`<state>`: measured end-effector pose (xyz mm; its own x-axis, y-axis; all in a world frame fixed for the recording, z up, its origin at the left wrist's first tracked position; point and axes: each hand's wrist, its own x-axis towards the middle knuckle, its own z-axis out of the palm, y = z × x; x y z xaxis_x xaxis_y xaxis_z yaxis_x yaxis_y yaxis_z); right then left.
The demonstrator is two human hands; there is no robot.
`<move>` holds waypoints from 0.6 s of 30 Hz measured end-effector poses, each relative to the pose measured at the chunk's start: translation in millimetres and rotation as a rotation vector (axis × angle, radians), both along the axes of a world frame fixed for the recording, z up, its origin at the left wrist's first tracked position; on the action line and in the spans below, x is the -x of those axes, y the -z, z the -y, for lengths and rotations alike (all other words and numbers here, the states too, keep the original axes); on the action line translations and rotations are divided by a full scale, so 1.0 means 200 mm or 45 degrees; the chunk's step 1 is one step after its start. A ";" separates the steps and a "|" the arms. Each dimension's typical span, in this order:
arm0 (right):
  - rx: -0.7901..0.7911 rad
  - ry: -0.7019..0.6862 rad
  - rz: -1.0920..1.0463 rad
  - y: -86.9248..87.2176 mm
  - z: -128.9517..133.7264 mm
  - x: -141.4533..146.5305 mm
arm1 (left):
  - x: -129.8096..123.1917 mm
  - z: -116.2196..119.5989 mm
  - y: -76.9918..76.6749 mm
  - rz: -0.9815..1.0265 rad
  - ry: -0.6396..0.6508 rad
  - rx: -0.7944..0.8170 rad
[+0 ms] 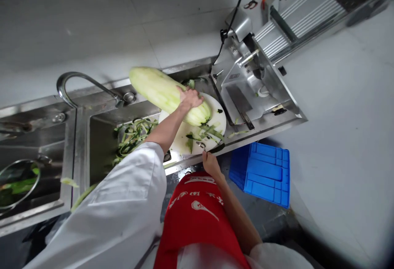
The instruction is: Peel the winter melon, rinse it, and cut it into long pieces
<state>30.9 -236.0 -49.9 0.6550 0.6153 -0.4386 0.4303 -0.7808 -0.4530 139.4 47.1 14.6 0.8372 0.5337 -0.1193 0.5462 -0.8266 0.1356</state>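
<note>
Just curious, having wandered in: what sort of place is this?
Probably a commercial kitchen: it has steel sinks, what looks like a slicing machine, and a peeled gourd on a white board.

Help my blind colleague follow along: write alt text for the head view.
A person's left hand rests on a large pale-green gourd lying partly over a round white board, while the right hand holds a metal peeler; peelings litter the board and sink.

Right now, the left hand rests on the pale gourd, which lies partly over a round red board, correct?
Not the colour: the head view shows the round board is white. The left hand rests on the pale gourd, which lies partly over it.
</note>
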 end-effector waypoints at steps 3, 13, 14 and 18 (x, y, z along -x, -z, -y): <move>0.041 0.081 0.105 -0.03 -0.01 -0.06 | -0.03 -0.02 0.01 0.047 -0.025 0.017; 0.184 -0.261 0.396 0.07 -0.10 -0.47 | 0.21 -0.09 0.06 0.289 0.422 -0.017; 0.229 -0.264 0.355 0.09 -0.03 -0.51 | 0.20 -0.09 0.07 0.292 0.414 -0.019; 0.221 -0.148 0.282 0.12 0.22 -0.66 | 0.07 -0.13 0.06 0.228 0.412 0.002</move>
<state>163.6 -280.9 -74.5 0.6758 0.6201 -0.3985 0.5948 -0.7781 -0.2020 125.3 73.2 2.1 0.9703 0.2379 0.0438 0.2242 -0.9523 0.2070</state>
